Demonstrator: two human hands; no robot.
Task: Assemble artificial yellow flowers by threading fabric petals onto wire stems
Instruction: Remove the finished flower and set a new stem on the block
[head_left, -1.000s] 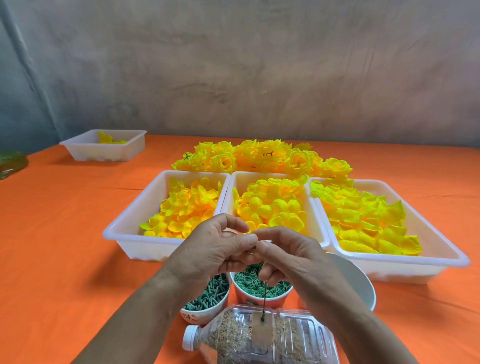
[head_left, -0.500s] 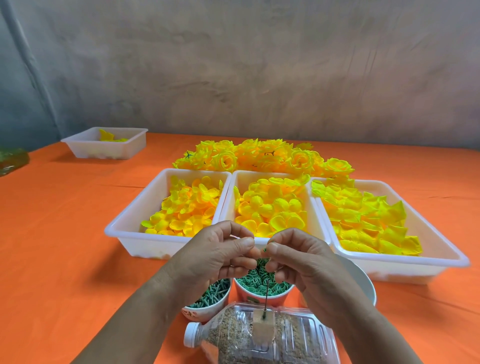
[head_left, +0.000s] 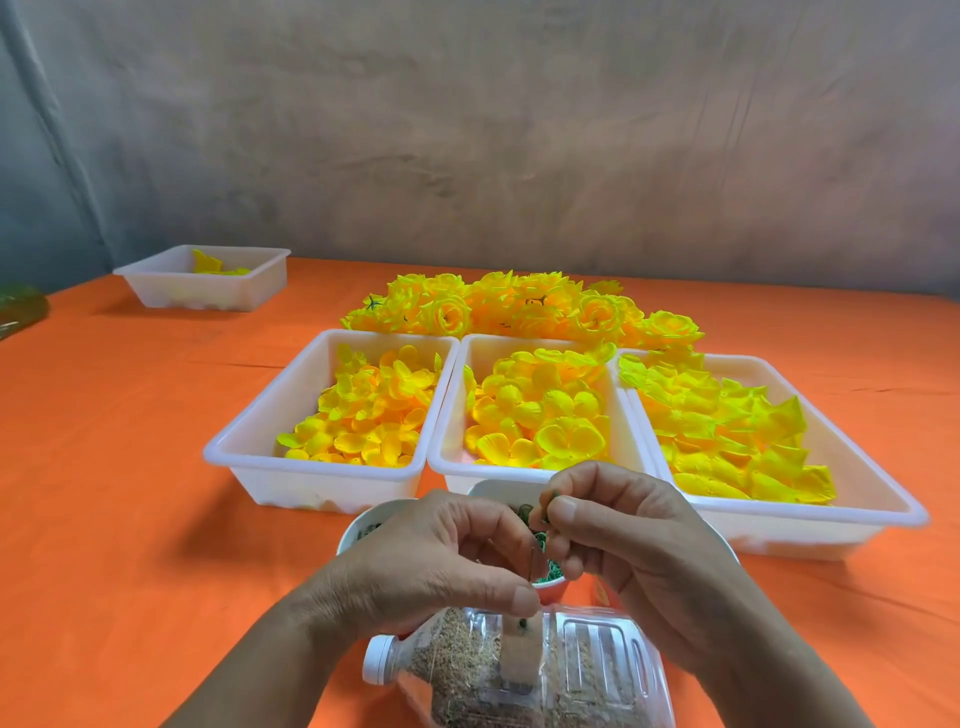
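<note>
Left hand (head_left: 441, 561): fingers curled; the thumb and a fingertip seem to pinch the thin dark wire stem (head_left: 531, 564) low down.
Right hand (head_left: 639, 556): fingers curled, pinching a tiny green plastic piece (head_left: 549, 506) at the wire's top.
Wire: stands up from a clear plastic bottle of brown grains (head_left: 467, 675) lying on its side.
Petals: the yellow fabric petals (head_left: 540, 415) wait in white plastic trays (head_left: 311, 467) behind the hands; I see none on the wire.
Slip: the green piece is tiny and could drop into the small cup of green bits (head_left: 553, 590).
Bend: a hard push could bend the wire or poke a finger.
Roll: the bottle could roll and tip the wire.
</note>
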